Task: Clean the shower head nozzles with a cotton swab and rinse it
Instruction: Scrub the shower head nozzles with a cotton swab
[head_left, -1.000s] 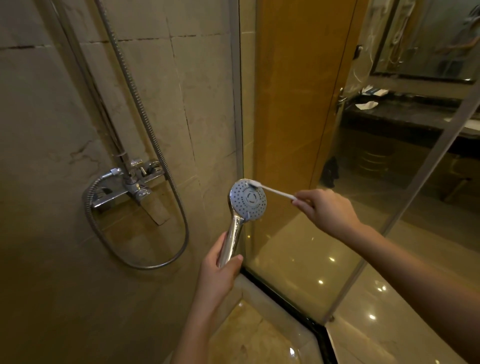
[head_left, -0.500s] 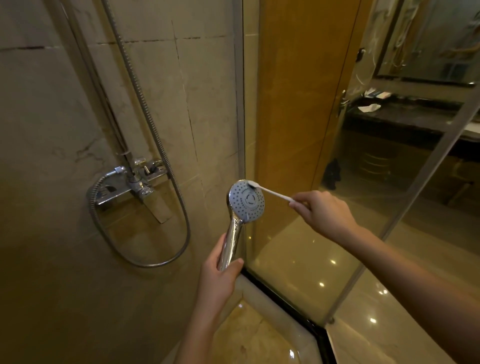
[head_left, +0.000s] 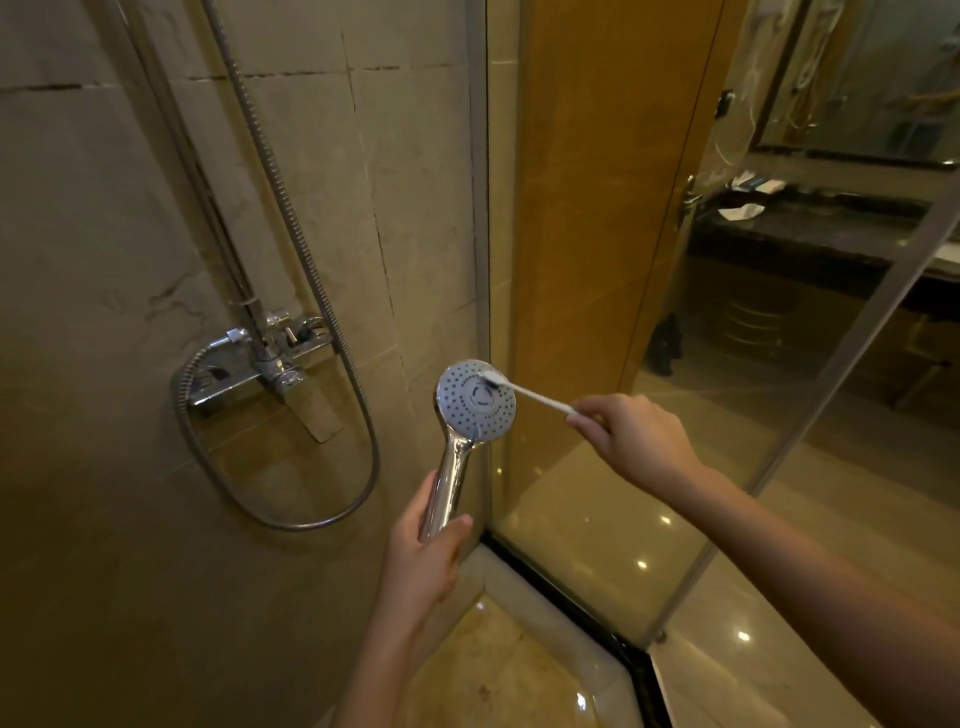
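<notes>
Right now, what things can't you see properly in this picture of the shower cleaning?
All from the head view:
- Bottom of the shower head handle: wrapped by the left hand.
- Held end of the cotton swab: pinched inside the right hand.
- Whether the nozzles are dirty or clean: too small and dim.
- Top of the hose: cut off by the upper edge.
- Items on the counter: behind glass, too small.

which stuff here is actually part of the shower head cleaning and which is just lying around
In use:
- shower head, handle in the left hand
- cotton swab, in the right hand, tip on the nozzle face
- hose and faucet, for rinsing

Lying about:
- papers on the dark counter
- mirror
</notes>
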